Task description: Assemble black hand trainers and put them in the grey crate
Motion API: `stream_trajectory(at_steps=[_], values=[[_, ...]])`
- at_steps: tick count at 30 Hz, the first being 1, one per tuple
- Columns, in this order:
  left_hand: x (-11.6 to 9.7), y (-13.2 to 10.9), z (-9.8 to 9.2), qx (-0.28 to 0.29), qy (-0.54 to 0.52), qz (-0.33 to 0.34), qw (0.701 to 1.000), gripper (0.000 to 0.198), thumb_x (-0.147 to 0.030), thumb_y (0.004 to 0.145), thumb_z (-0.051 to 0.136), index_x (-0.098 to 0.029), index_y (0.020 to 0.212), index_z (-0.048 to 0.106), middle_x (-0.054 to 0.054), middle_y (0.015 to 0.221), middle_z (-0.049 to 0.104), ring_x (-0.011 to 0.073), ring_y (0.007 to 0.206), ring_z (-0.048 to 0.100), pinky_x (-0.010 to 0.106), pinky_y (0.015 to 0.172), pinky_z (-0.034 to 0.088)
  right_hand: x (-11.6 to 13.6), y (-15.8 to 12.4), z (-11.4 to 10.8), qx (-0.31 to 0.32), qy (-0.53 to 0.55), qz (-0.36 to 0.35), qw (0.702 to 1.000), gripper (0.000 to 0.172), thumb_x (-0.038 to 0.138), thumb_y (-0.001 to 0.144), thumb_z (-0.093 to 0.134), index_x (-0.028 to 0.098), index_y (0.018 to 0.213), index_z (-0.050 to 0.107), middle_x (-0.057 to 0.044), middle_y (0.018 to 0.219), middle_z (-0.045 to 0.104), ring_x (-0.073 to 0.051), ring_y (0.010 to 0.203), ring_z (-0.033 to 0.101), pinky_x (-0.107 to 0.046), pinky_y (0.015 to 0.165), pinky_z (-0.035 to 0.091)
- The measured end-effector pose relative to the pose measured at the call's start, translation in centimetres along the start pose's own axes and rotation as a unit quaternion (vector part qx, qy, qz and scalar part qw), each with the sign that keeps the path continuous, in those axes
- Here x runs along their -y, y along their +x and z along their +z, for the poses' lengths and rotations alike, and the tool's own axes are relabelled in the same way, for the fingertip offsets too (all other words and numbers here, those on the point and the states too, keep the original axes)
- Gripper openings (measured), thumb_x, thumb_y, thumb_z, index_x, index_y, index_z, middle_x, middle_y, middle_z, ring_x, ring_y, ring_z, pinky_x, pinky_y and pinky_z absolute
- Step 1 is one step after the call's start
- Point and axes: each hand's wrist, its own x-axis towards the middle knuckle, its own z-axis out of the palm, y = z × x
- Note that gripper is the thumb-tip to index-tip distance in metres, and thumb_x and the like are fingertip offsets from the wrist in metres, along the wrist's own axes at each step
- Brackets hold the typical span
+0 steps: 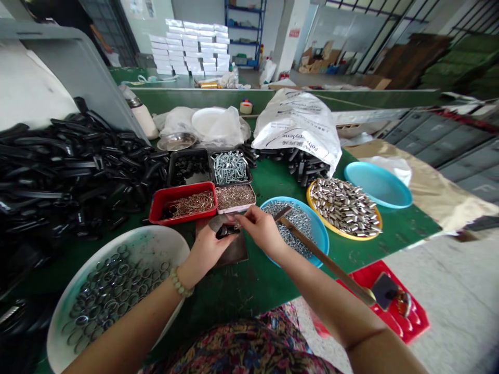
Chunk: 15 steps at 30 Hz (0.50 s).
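Note:
Over a dark metal plate (pixel 236 252) on the green table, my left hand (pixel 205 249) is closed round a black plastic part (pixel 226 230). My right hand (pixel 259 228) pinches at the end of that part; whatever is between its fingertips is too small to make out. Just beyond both hands are a red box (pixel 156 208) of copper-coloured pins and a pale box (pixel 255 200) of tiny fasteners. To the right a blue tray (pixel 325 244) holds small silver parts, with a wooden-handled hammer (pixel 319 254) lying across it. Metal rings (pixel 125 269) lie in a white basin (pixel 171 239) at left.
Black plastic handles (pixel 78 171) are heaped at left. Behind the boxes, a black tray of screws (pixel 230 167) stands near a white sack (pixel 300 124). A yellow tray (pixel 362 238) of silver sleeves and another blue tray (pixel 385 192) sit right. A red stool (pixel 417 322) stands below.

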Motion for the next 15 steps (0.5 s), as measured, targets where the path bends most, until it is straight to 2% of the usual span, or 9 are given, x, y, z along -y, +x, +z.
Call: stream_trajectory(at_steps=[3, 5, 6, 7, 8, 9, 10, 12, 15], values=[[-0.1, 1.4, 0.3, 0.09, -0.024, -0.059, 0.994, 0.019, -0.027, 0.068, 0.071, -0.021, 0.086, 0.068, 0.004, 0.089, 0.071, 0.0231, 0.086, 0.064, 0.037, 0.087, 0.049, -0.1, 1.2, -0.8, 0.066, -0.135, -0.096, 0.984, 0.028, 0.048, 0.08, 0.062, 0.022, 0.073, 0.056, 0.0, 0.062, 0.059, -0.013, 0.057, 0.053, -0.024, 0.055, 0.032], [-0.3, 2.1, 0.3, 0.131, -0.085, -0.112, 0.981, 0.018, -0.03, 0.067, 0.072, -0.018, 0.08, 0.069, 0.005, 0.084, 0.072, 0.0232, 0.082, 0.064, 0.037, 0.084, 0.049, -1.2, 3.7, -2.4, 0.077, -0.131, -0.088, 0.984, 0.028, 0.051, 0.078, 0.063, 0.023, 0.081, 0.06, 0.001, 0.065, 0.061, -0.013, 0.06, 0.054, -0.024, 0.057, 0.034], [-0.5, 2.3, 0.1, 0.135, -0.128, -0.141, 0.972, 0.021, -0.033, 0.069, 0.071, -0.017, 0.082, 0.069, 0.005, 0.085, 0.071, 0.0228, 0.083, 0.064, 0.037, 0.083, 0.049, -2.1, 5.3, -3.8, 0.044, -0.117, -0.054, 0.991, 0.031, 0.052, 0.079, 0.061, 0.022, 0.086, 0.061, 0.001, 0.068, 0.062, -0.013, 0.062, 0.055, -0.023, 0.059, 0.036], [-0.6, 2.3, -0.3, 0.126, -0.166, -0.168, 0.963, 0.024, -0.036, 0.071, 0.068, -0.017, 0.086, 0.068, 0.006, 0.088, 0.071, 0.0221, 0.084, 0.064, 0.036, 0.081, 0.049, -3.3, 7.1, -5.3, -0.023, -0.102, 0.003, 0.995, 0.032, 0.051, 0.081, 0.058, 0.02, 0.089, 0.061, -0.001, 0.073, 0.064, -0.012, 0.066, 0.056, -0.023, 0.061, 0.038], [-0.8, 2.2, -0.7, 0.109, -0.185, -0.188, 0.958, 0.026, -0.038, 0.074, 0.066, -0.016, 0.089, 0.067, 0.006, 0.09, 0.071, 0.0214, 0.085, 0.064, 0.035, 0.08, 0.049, -4.6, 8.9, -7.1, -0.13, -0.099, 0.08, 0.983, 0.034, 0.05, 0.085, 0.053, 0.017, 0.091, 0.061, -0.003, 0.079, 0.065, -0.012, 0.07, 0.056, -0.024, 0.065, 0.04], [-0.9, 2.0, -1.1, 0.098, -0.176, -0.196, 0.96, 0.026, -0.039, 0.075, 0.064, -0.016, 0.088, 0.067, 0.006, 0.089, 0.07, 0.0208, 0.084, 0.064, 0.034, 0.079, 0.049, -5.9, 10.5, -8.9, -0.182, -0.106, 0.113, 0.971, 0.036, 0.046, 0.089, 0.046, 0.013, 0.096, 0.059, -0.008, 0.09, 0.065, -0.013, 0.079, 0.056, -0.025, 0.07, 0.04], [-1.0, 1.8, -1.6, 0.098, -0.135, -0.192, 0.967, 0.025, -0.04, 0.075, 0.065, -0.017, 0.085, 0.066, 0.005, 0.085, 0.07, 0.0205, 0.082, 0.064, 0.033, 0.078, 0.049, -7.2, 12.0, -10.5, -0.216, -0.111, 0.133, 0.961, 0.035, 0.04, 0.092, 0.043, 0.009, 0.1, 0.058, -0.013, 0.101, 0.062, -0.015, 0.088, 0.055, -0.028, 0.076, 0.04], [-1.3, 1.3, -2.6, 0.113, 0.018, -0.144, 0.983, 0.022, -0.039, 0.072, 0.068, -0.018, 0.077, 0.066, 0.005, 0.078, 0.069, 0.0218, 0.077, 0.063, 0.034, 0.077, 0.047, -9.4, 14.1, -13.0, -0.266, -0.116, 0.168, 0.942, 0.028, 0.033, 0.091, 0.049, 0.01, 0.104, 0.057, -0.014, 0.114, 0.057, -0.019, 0.1, 0.052, -0.035, 0.086, 0.04], [-2.0, 0.8, -3.6, 0.099, 0.254, -0.026, 0.962, 0.019, -0.037, 0.071, 0.069, -0.019, 0.073, 0.066, 0.008, 0.08, 0.068, 0.0279, 0.086, 0.061, 0.041, 0.086, 0.042, -10.9, 15.6, -14.3, -0.308, -0.098, 0.198, 0.925, 0.018, 0.022, 0.086, 0.057, 0.013, 0.101, 0.056, -0.012, 0.115, 0.056, -0.022, 0.11, 0.048, -0.042, 0.093, 0.037]])
